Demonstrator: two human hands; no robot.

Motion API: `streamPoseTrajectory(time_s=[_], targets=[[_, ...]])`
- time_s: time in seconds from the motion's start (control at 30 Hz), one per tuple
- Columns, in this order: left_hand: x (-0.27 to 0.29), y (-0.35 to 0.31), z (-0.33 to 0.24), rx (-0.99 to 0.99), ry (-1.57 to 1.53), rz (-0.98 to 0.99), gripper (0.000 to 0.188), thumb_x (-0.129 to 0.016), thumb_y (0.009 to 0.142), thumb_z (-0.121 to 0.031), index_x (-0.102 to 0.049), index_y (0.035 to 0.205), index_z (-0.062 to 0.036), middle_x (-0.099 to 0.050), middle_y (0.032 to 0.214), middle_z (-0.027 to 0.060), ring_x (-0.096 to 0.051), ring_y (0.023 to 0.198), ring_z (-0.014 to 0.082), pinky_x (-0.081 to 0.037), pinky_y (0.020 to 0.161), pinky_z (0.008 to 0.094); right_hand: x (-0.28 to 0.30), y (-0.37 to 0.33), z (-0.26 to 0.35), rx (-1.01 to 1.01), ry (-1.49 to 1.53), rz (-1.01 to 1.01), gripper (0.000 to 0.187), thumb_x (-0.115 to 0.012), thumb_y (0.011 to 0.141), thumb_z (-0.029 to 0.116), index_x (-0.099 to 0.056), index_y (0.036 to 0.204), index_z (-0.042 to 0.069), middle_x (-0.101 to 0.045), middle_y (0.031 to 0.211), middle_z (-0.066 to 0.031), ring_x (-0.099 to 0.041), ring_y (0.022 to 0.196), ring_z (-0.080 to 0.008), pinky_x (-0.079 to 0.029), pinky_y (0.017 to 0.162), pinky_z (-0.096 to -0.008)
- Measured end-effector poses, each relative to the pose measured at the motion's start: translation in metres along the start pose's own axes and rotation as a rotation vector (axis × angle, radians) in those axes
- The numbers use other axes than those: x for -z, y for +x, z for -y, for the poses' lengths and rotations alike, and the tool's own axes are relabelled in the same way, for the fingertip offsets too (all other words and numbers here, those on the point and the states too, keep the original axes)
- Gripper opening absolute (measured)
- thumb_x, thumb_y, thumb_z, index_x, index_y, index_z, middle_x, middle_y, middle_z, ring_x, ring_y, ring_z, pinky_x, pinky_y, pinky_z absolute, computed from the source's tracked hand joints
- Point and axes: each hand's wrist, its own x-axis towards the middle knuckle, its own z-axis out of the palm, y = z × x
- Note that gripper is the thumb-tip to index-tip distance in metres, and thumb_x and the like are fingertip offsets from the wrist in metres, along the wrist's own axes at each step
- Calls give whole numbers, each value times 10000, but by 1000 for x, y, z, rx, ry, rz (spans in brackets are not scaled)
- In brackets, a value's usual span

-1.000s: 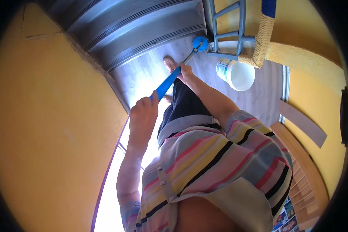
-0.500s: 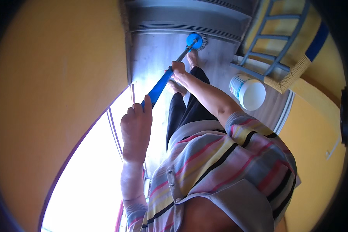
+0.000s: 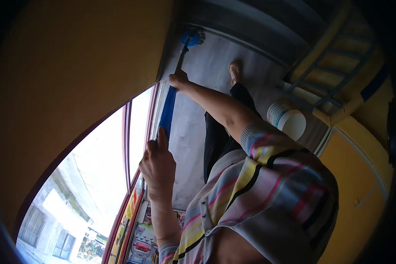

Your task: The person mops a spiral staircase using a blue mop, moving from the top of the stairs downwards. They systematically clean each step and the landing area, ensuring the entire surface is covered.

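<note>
A mop with a long blue handle (image 3: 167,110) stretches away from me across the floor. Its round blue head (image 3: 189,38) has a grey fringe and rests on the floor at the far left, close to the wall corner. My left hand (image 3: 157,167) is closed round the near end of the handle, its index finger lying along the shaft. Farther down, where blue meets the metal pole, my right hand (image 3: 178,81) wraps round the mop.
A white bucket (image 3: 294,124) stands on the grey floor (image 3: 215,53) to the right. Beyond it is a grey ladder-like frame (image 3: 339,70). A dark grey stepped ledge (image 3: 255,20) borders the far side. The orange wall (image 3: 97,48) and a bright window (image 3: 97,163) line the left.
The mop head has moved left along the ledge, and my right hand has gone left with it. The view has tilted and darkened, so buildings now show through the window.
</note>
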Motion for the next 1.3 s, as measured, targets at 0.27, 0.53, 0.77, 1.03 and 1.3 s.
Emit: streamPoseTrajectory(time_s=[0.27,0.53,0.77,1.03,1.3], targets=[[-25,-36,-12,142,-269,-17,493,-554,756,-44,-481,1243,-63,-595,780,148,-630,564,279,-516,471,357,1,-30,-1,-8,-416,-35,287,-496,767,193,-607,837,-62,-634,826,-229,-634,756,-345,-532,653,-373],[-33,-87,4,307,-622,-106,578,-646,681,-45,-504,1236,-117,-628,829,143,-645,667,302,-534,558,380,-16,-54,-16,104,-566,-69,326,-538,766,199,-550,908,-95,-624,785,-242,-640,699,-340,-536,596,-371],[-10,-123,9,314,-622,-125,521,-655,696,-34,-547,1202,-97,-644,887,155,-663,714,280,-538,601,356,-7,-110,1,61,-397,-22,364,-524,775,194,-482,951,-122,-597,851,-289,-630,731,-354,-531,623,-395],[-71,-63,-34,356,-650,-107,547,-649,689,-64,-513,1218,-80,-627,853,184,-631,697,357,-515,605,401,1,-18,-42,93,-535,-70,321,-575,739,207,-589,918,-60,-621,893,-248,-620,834,-366,-513,728,-396],[-35,-56,-26,413,-758,-36,492,-659,663,-51,-560,1145,-33,-640,826,197,-643,720,339,-518,640,377,3,-47,-19,28,-661,30,280,-558,756,187,-612,896,-50,-642,851,-212,-644,803,-327,-525,715,-361]])
